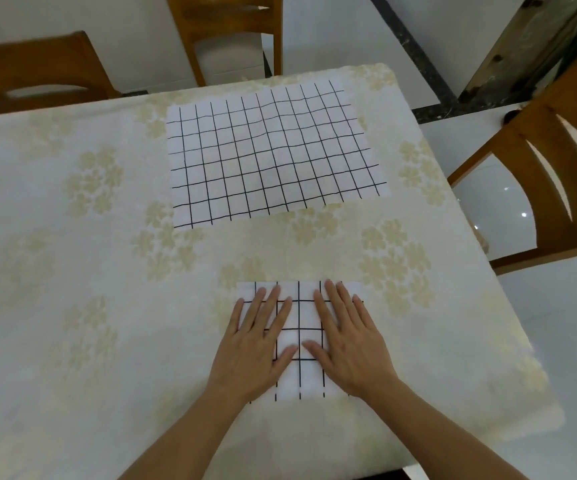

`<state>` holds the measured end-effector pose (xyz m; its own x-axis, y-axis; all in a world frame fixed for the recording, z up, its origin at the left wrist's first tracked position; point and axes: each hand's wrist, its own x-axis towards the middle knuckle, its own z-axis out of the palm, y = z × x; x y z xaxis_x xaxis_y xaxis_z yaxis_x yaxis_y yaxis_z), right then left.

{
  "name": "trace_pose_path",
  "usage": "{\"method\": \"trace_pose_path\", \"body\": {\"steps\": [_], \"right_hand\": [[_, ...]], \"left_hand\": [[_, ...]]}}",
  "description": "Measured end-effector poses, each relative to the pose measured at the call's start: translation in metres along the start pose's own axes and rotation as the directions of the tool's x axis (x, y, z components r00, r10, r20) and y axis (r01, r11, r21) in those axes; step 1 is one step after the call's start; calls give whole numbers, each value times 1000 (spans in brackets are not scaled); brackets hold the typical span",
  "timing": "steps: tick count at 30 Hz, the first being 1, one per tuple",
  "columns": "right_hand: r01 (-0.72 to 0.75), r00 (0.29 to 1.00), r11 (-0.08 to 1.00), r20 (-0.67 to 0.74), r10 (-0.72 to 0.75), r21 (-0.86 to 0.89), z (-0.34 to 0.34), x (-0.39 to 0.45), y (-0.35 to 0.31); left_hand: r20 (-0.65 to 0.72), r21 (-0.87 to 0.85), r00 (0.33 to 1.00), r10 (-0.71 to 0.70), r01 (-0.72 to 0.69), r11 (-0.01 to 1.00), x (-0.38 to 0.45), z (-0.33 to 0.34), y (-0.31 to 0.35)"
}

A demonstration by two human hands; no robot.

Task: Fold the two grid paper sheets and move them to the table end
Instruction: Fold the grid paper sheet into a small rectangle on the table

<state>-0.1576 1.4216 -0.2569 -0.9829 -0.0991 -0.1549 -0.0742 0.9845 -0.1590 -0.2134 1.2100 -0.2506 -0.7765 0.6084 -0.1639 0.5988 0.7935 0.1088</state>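
Observation:
A small folded grid paper sheet (300, 341) lies near the table's front edge. My left hand (257, 337) presses flat on its left half, fingers spread. My right hand (349, 341) presses flat on its right half, the thumbs nearly meeting in the middle. Both palms cover much of the sheet. A second grid paper sheet (273, 154), white with black lines, lies unfolded and flat farther back on the table, slightly rotated, apart from both hands.
The table (72, 271) wears a cream floral cloth; its right edge runs diagonally. Wooden chairs stand at the back left (37, 74), at the far end (224, 32) and at the right (553, 174). The floor is white tile.

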Motion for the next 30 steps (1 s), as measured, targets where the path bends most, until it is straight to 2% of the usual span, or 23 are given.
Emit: {"method": "trace_pose_path", "body": {"steps": [6, 12, 21, 25, 30], "right_hand": [[-15, 997, 1000, -75, 16, 21, -5, 11, -1], [-20, 999, 1000, -35, 19, -14, -1, 18, 4], [-10, 999, 1000, -38, 9, -19, 1, 4, 8], [-7, 999, 1000, -35, 6, -12, 2, 6, 9], [-7, 1000, 999, 22, 8, -34, -2, 6, 8]], "left_hand": [[-58, -46, 998, -16, 14, 999, 16, -7, 9], [-11, -35, 998, -61, 60, 998, 24, 4, 2], [-22, -45, 987, -161, 160, 986, -1, 6, 12], [-34, -54, 985, -167, 165, 985, -2, 7, 14], [22, -34, 984, -175, 176, 984, -1, 5, 12]]}}
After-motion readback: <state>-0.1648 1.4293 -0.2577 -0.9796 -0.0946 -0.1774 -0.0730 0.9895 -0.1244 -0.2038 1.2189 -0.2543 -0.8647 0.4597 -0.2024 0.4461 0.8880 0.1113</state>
